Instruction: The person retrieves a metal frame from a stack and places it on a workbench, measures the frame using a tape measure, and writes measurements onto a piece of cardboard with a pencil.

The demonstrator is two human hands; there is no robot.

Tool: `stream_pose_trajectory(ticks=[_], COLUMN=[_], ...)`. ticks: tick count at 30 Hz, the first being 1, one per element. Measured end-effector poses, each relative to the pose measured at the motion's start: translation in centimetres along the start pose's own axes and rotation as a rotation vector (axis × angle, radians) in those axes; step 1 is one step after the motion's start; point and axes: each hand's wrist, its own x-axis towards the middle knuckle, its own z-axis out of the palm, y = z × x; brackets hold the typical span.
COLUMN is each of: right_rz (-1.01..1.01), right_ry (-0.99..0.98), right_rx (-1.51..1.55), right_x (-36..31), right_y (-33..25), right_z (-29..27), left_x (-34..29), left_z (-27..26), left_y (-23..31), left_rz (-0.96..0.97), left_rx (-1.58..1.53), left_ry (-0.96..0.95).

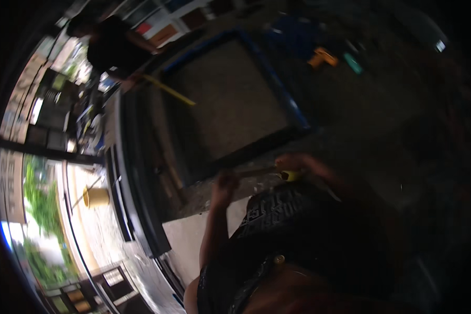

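Note:
In front of my body a pale brownish strip (257,171) is stretched between my two hands. My left hand (226,185) is closed on the strip's left end. My right hand (294,162) is closed at the other end, on a yellow rounded thing (291,176) that looks like a tape roll, though blur hides its details. Just beyond my hands lies a large dark rectangular frame (278,83) with blue along its outer edges. A yellow strip (174,93) lies across the frame's left side, near another person's hand.
Another person (112,47) in dark clothes leans in at the far left. Long dark profiles (136,178) run along the left. An orange drill-like tool (323,57) and a teal object (353,63) lie at the far right. A yellow bucket (96,197) stands outside.

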Motion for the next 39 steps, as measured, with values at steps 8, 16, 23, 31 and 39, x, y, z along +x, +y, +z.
stream_pose_trajectory(ticks=[8, 16, 23, 31, 39], right_rz=[-0.14, 0.226, 0.233, 0.234, 0.263], right_ry=[-0.183, -0.099, -0.053, -0.076, -0.195], right_rx=[-0.045, -0.097, -0.209, -0.163, -0.178], right_x=[-7.7, -11.3, -10.5, -9.0, -6.6], right_y=[5.8, 5.5, 5.7, 4.0, 5.0], right_z=[-4.0, -5.1, -5.3, -7.2, -8.2], left_x=[0.8, 2.3, 3.7, 3.8, 0.6], left_z=[-10.0, -13.4, -12.3, -6.5, -8.0], left_y=[5.4, -1.1, -8.0, -7.2, -9.1], left_rz=[0.305, -0.045, 0.004, -0.131, -0.084], left_rx=[0.325, -0.486, -0.029, -0.557, -0.492], left_ry=[0.63, 0.608, 0.621, 0.773, 1.047])
